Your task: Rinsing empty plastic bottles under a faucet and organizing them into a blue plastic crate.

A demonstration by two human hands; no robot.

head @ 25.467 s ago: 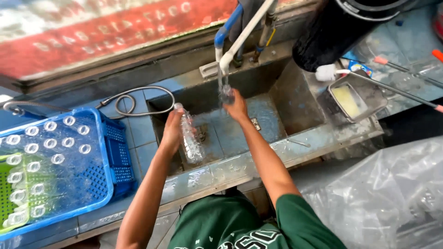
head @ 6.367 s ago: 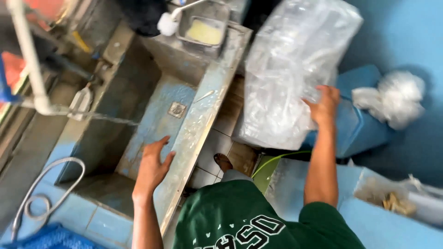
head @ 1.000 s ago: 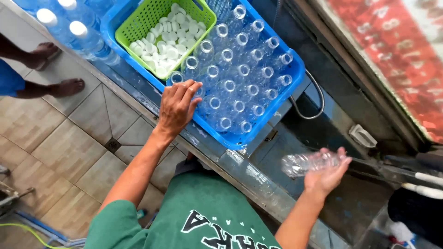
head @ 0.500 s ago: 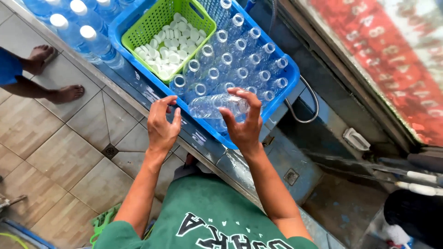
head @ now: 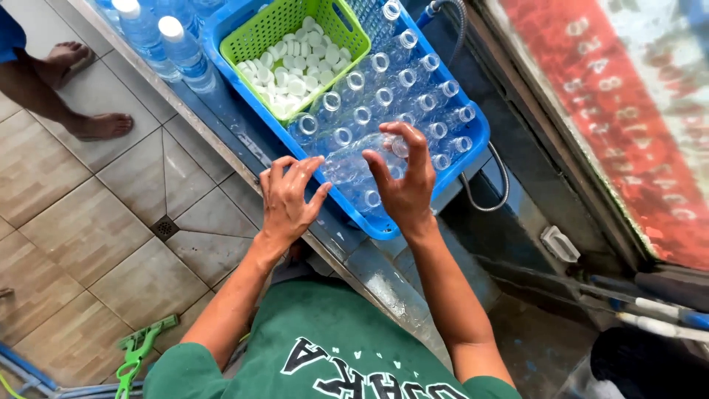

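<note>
Green basket of white caps (head: 295,55), capped bottles (head: 159,41), floor drain (head: 164,227)

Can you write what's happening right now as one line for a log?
right hand: grips clear bottle | left hand: at its base | place: over blue crate | nearby: green basket of caps

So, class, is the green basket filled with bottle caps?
Yes, the green basket sits inside the blue crate and holds a heap of white caps.
</note>
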